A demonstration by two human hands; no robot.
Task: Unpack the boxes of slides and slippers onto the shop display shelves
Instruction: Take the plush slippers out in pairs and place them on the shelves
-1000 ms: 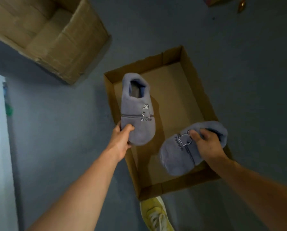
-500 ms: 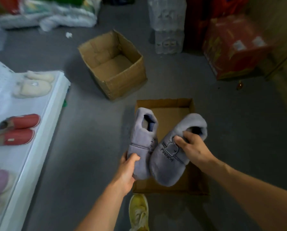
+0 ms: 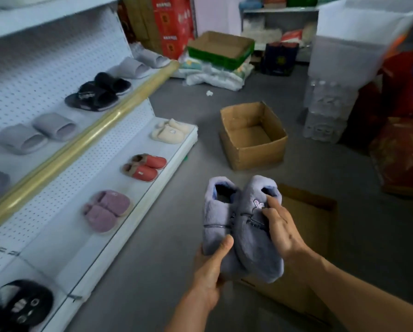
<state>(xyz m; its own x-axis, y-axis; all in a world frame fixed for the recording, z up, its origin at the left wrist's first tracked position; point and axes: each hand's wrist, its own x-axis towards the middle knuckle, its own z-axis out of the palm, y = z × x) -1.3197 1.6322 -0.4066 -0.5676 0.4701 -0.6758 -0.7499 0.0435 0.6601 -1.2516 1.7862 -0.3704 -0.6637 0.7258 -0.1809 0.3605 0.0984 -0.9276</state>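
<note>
I hold two blue-grey plush slippers side by side above the floor. My left hand (image 3: 210, 267) grips the toe of the left slipper (image 3: 216, 219), thumb on top. My right hand (image 3: 281, 230) grips the right slipper (image 3: 256, 245) across its upper, fingers near the embroidered logo. Under them lies the shallow cardboard box (image 3: 315, 226) they came from. The white display shelves (image 3: 128, 226) run along the left, the lower one carrying a pink pair (image 3: 107, 210), a red pair (image 3: 144, 167), a cream pair (image 3: 168, 130) and a black pair (image 3: 16, 305).
The upper shelf holds grey slides (image 3: 35, 133), black slides (image 3: 98, 91) and more grey slides (image 3: 140, 63) behind a gold rail (image 3: 81, 140). An open cardboard box (image 3: 253, 137) stands on the grey floor ahead. Red cartons (image 3: 402, 154), water packs (image 3: 325, 111) and stacked goods crowd the right and back.
Both hands lifted the two slippers out of the shallow box and brought them together. My view swung up and left from the floor to the display shelves.
</note>
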